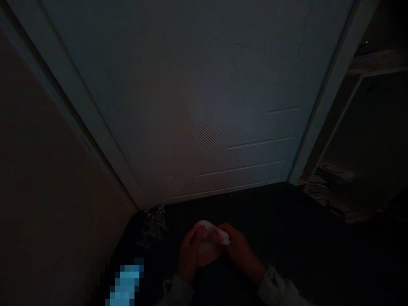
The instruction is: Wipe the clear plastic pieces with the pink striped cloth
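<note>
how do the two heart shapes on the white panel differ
The upper heart is larger and higher on the panel, near its middle; the lower heart is smaller, dimmer and sits left, close to the panel's bottom edge. The upper one stands above the hands; the lower is nearer the clear clutter. Both are striped.

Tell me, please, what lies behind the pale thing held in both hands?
Behind the pale thing a dark surface runs to a white panel with heart patterns. The hands cover what lies beneath.
</note>
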Demonstrator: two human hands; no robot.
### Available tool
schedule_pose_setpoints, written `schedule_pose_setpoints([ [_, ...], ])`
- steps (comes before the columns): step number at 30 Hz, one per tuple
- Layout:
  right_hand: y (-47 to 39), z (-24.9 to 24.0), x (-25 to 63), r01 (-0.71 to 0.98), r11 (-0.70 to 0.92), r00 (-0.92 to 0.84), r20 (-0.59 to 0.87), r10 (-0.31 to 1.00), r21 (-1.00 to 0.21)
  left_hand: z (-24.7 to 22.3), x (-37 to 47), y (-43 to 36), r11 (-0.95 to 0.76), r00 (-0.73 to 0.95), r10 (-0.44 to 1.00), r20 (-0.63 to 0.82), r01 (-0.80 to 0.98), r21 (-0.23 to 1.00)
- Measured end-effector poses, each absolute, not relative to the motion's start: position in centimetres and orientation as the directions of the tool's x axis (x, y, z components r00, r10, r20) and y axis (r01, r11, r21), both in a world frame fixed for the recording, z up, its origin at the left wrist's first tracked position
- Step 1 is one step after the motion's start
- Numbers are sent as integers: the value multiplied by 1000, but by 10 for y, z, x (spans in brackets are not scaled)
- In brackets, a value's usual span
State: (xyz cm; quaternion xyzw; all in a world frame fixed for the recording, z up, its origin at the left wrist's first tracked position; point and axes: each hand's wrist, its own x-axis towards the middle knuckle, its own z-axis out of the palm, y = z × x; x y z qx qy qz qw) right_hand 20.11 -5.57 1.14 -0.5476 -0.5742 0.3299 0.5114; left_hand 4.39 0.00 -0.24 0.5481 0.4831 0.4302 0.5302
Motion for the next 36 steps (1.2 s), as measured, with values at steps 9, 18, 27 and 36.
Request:
schedule_pose_setpoints([
  [9,-55,11,202,324,184,124,235,964,-928,-1,41,2,-34,187,982,1,173,984],
  [18,-55,8,200,320,156,112,201,973,-934,-1,39,1,-59,187,982,31,145,988],
  [27,-55,11,201,277,133,75,160,984,-952,1,45,-4,-70,131,989,63,44,997],
  [36,-53,8,199,284,141,89,173,981,-948,0,46,-6,-85,133,987,87,-17,996],
])
